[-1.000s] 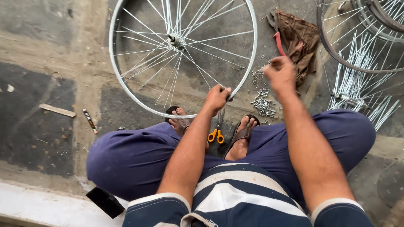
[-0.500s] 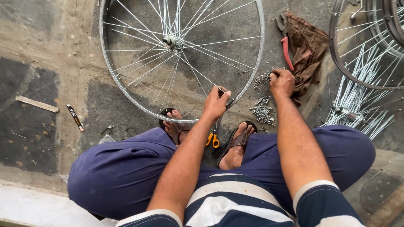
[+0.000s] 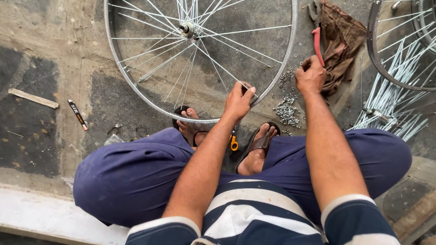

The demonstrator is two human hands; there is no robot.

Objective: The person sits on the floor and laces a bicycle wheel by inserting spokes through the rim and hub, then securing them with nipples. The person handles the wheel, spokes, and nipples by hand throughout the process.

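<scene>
1. The left hand [image 3: 239, 100] was closed in a pinch on the near edge of the silver spoked bicycle wheel rim [image 3: 136, 86], its fingers curled around the end of one thin metal spoke [image 3: 218, 68] where that spoke met the rim.
2. The left forearm ran straight up from the striped navy-and-white shirt [image 3: 254, 213] to the rim, wrist level, knuckles toward the camera.
3. The right hand [image 3: 310, 75] was loosely clenched just right of the rim, knuckles up; whatever it held was hidden inside the fingers, so its contents could not be told.
4. The right hand rested beside the red-handled tool [image 3: 317, 43], which lay on a crumpled brown cloth [image 3: 343, 41] to the right of the rim.
5. The right forearm stretched out nearly straight, further forward than the left one.
6. The rim lay flat on the grey concrete floor [image 3: 54, 54], its hub [image 3: 187, 29] at the far side and its near edge over the sandalled feet [image 3: 256, 149] of the seated person.
7. A heap of small silver spoke nipples [image 3: 287, 111] sat just right of the rim's near edge, between the two hands.
8. Orange-handled scissors [image 3: 233, 141] lay below the rim, between the feet.
9. Loose silver spokes [image 3: 390, 104] and a second rim [image 3: 379, 59] lay well right of the first rim.
</scene>
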